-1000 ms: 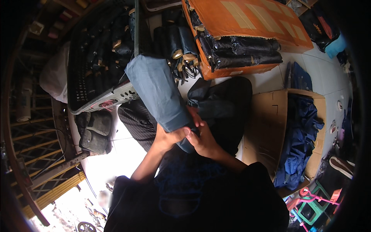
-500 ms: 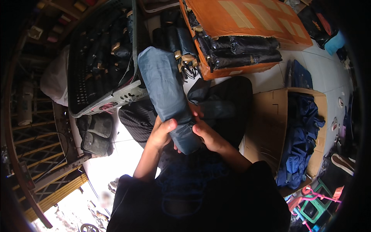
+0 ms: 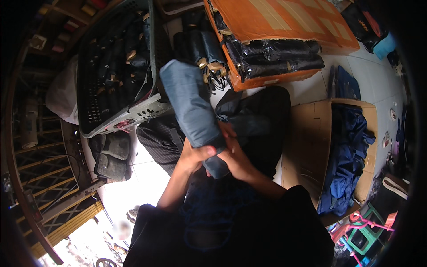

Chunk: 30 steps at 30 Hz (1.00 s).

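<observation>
A thick rolled bundle of blue-grey nylon cloth [image 3: 189,95] is held tilted over my lap, its far end leaning up and left. My left hand [image 3: 195,155] wraps its lower part from the left, thumb across the cloth. From the right, my right hand [image 3: 230,149] grips the same part, with fingers behind it partly hidden. Below the hands sticks out a narrower, pinched end. Behind my right hand, a dim piece of similar blue-grey cloth [image 3: 251,126] lies over my dark trousers.
A grey plastic basket [image 3: 155,104] full of dark rolled bundles stands at the left. Similar bundles [image 3: 211,49] with tan ends lie beside an orange-taped carton [image 3: 284,22] holding black-wrapped rolls. At the right is a cardboard box [image 3: 307,147] with blue cloth [image 3: 342,164]. Dark pouches [image 3: 111,164] lie left.
My hands have drawn closer together around the lower part of the bundle, and my left thumb has moved right and down. The far end has dipped slightly.
</observation>
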Motion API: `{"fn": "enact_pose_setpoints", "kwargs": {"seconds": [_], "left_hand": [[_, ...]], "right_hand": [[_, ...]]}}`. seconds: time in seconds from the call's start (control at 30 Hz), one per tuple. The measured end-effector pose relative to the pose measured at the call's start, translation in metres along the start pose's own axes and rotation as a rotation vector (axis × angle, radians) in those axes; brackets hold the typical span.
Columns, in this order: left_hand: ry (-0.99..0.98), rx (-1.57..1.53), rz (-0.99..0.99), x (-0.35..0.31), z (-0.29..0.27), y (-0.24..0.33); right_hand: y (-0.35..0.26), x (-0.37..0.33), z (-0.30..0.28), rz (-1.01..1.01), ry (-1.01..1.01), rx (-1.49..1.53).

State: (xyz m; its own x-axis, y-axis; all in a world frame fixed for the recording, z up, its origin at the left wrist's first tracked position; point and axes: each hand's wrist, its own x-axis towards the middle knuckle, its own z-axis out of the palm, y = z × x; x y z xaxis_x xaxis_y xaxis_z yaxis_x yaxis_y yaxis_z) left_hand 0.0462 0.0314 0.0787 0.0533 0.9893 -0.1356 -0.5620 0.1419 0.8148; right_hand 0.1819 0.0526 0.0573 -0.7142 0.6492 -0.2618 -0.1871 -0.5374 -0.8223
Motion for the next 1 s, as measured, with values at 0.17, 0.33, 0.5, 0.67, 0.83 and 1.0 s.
{"fn": "enact_pose_setpoints", "kwargs": {"seconds": [0.17,0.33,0.5,0.67,0.83,1.0], "left_hand": [[0.096,-0.101,0.139,0.015,-0.015,0.009],[0.028,0.121,0.094,0.017,-0.011,0.010],[0.062,0.042,0.091,0.003,-0.005,-0.013],[-0.032,-0.102,0.177,0.003,-0.010,-0.001],[-0.146,-0.326,0.246,0.006,-0.020,0.005],[-0.073,-0.014,0.179,-0.002,-0.006,0.003]], "right_hand": [[-0.009,0.004,-0.019,0.096,-0.298,0.135],[0.002,-0.003,-0.010,0.105,-0.133,0.087],[0.014,-0.001,-0.008,0.050,-0.081,0.112],[0.003,-0.001,-0.002,0.009,-0.108,0.056],[0.007,0.000,0.000,0.060,-0.248,0.031],[0.002,0.000,0.012,-0.083,-0.105,0.057]]}}
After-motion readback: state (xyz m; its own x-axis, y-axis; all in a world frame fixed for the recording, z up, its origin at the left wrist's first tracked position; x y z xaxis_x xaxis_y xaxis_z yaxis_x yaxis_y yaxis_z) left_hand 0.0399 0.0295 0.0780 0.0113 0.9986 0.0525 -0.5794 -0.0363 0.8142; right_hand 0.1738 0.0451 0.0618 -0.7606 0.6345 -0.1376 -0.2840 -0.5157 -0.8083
